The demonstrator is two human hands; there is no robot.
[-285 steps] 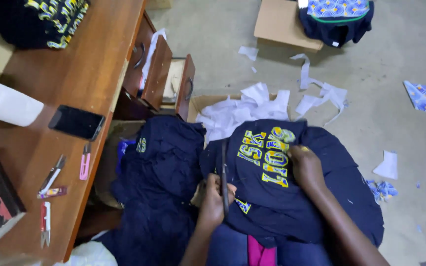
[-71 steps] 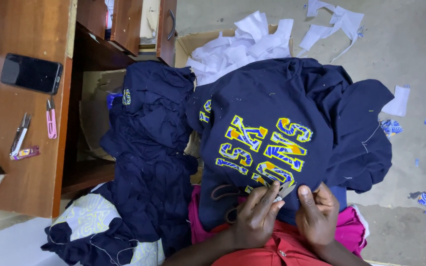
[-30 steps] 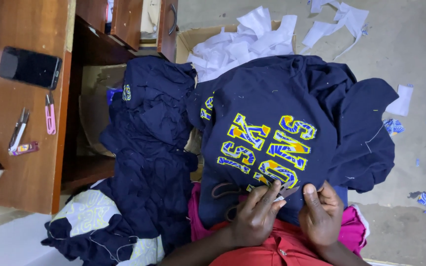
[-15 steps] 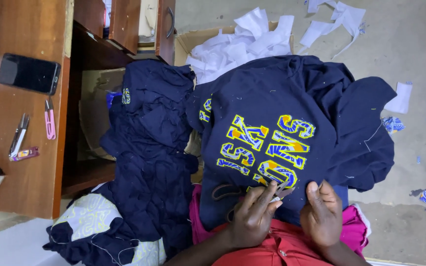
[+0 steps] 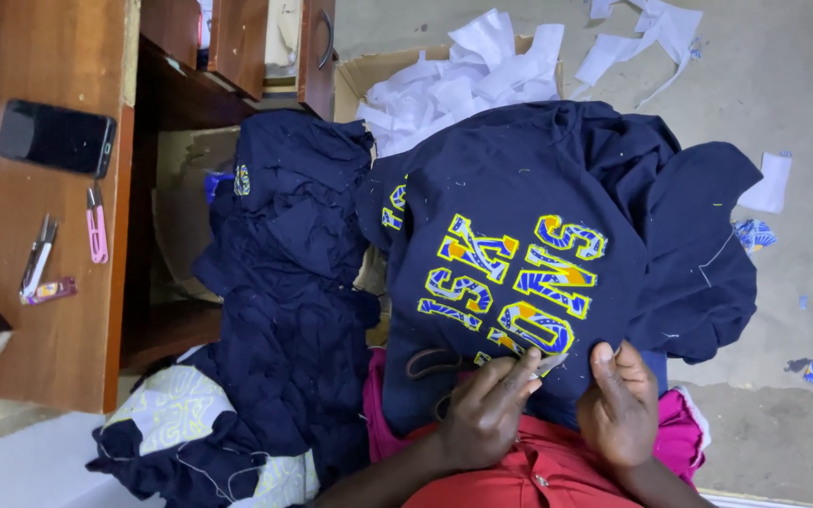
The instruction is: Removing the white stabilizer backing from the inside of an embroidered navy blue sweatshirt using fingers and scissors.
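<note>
Sweatshirt (image 5: 538, 245) hem pinched between both hands' grip.

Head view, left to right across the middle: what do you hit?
Black phone on the wooden desk → pink thread snips → heap of navy garments → navy shirt with yellow and blue lettering → white scrap on the floor.
</note>
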